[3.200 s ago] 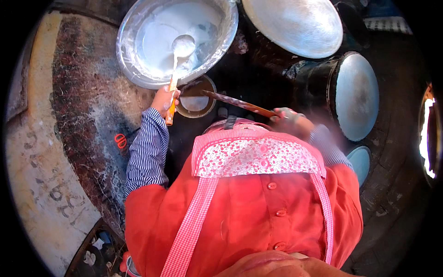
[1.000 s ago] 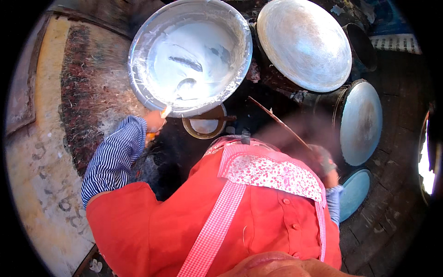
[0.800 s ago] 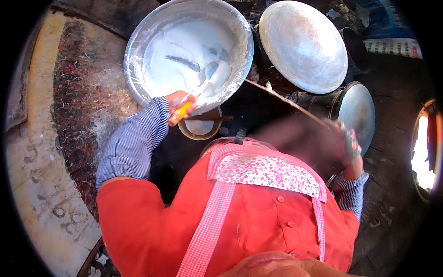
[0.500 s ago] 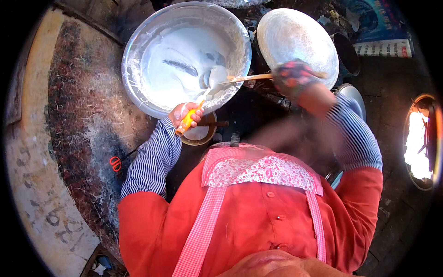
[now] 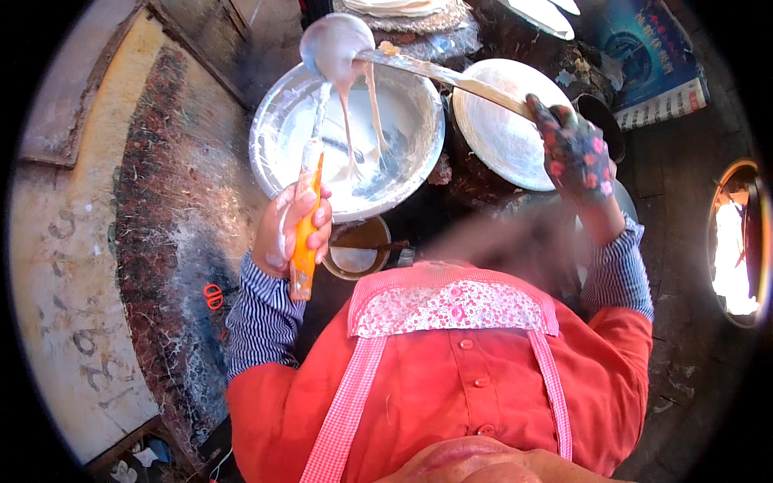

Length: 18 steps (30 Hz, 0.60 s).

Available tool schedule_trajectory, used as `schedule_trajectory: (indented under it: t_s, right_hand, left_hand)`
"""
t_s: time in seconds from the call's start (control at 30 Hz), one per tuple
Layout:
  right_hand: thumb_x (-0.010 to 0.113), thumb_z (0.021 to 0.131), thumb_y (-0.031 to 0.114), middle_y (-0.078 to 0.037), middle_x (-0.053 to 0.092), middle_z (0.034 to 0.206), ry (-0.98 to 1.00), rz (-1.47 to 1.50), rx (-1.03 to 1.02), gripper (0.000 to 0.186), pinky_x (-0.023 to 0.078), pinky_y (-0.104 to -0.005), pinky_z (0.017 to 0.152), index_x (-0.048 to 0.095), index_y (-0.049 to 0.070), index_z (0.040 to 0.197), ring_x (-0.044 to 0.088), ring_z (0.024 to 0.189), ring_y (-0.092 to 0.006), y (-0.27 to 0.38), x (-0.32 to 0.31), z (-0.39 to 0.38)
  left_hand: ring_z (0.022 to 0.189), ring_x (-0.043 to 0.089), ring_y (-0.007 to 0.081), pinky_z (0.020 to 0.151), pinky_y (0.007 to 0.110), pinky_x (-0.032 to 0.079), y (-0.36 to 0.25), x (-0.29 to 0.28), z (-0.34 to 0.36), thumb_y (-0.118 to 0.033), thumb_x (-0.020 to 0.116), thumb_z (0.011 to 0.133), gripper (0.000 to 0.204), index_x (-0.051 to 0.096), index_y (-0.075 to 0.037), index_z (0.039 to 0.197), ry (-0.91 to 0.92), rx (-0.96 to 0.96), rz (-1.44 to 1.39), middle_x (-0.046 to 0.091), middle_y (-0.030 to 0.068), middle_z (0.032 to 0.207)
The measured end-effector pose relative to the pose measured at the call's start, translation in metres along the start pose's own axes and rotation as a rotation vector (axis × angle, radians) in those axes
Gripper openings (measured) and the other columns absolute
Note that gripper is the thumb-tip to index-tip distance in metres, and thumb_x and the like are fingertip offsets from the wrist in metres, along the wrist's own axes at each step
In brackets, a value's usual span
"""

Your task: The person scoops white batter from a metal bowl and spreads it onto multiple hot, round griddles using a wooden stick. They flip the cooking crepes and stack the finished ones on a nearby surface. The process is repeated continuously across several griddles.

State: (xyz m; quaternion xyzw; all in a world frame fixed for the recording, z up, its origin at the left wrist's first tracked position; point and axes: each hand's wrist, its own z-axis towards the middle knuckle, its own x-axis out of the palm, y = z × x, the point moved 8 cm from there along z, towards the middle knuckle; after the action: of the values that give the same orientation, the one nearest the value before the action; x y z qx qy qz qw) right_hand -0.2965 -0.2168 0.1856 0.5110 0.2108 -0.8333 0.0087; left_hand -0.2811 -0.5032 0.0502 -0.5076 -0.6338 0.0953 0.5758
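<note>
My left hand (image 5: 296,225) grips the orange handle of a metal ladle (image 5: 330,50), raised over the steel basin (image 5: 266,137) of white batter. My right hand (image 5: 576,145), in a dark flowered glove, grips a long flat wooden stick (image 5: 475,87) whose far end lies against the ladle's bowl. Stringy batter hangs from ladle and stick down into the basin. Just below the basin is a small round container (image 5: 346,270) with pale contents.
Round griddle plates (image 5: 499,113) stand to the right, with stacked pale sheets (image 5: 403,8) behind. A worn board (image 5: 72,282) and orange scissors (image 5: 212,296) are on the left, a printed sheet (image 5: 648,48) at upper right, a bright oval opening (image 5: 733,249) at far right.
My left hand has lifted the ladle from the batter to above the basin's far rim. The stick has risen with it, my right hand moving slightly rightward.
</note>
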Motion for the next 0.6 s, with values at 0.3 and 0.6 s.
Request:
schedule_trajectory:
  t_s: [0.3, 0.6]
  right_hand:
    - [0.046, 0.076, 0.007, -0.01, 0.055, 0.082, 0.354, 0.183, -0.024, 0.022, 0.047, -0.0351, 0.059, 0.054, 0.011, 0.096, 0.058, 0.07, -0.0246, 0.042, 0.106, -0.011]
    - [0.049, 0.077, 0.008, -0.013, 0.057, 0.084, 0.147, 0.718, 0.253, 0.03, 0.047, -0.0344, 0.063, 0.056, 0.011, 0.105, 0.058, 0.073, -0.0282, -0.014, 0.072, -0.051]
  left_hand:
    - [0.051, 0.044, 0.0091, 0.042, 0.023, 0.039, 0.117, -0.077, 0.077, -0.02, 0.05, 0.081, 0.02, 0.043, -0.005, 0.091, 0.016, -0.374, -0.298, 0.044, -0.0011, 0.067]
    - [0.048, 0.043, 0.0085, 0.043, 0.024, 0.042, 0.118, -0.049, 0.069, -0.018, 0.044, 0.085, 0.02, 0.042, -0.001, 0.094, 0.132, -0.426, -0.559, 0.044, 0.0009, 0.069]
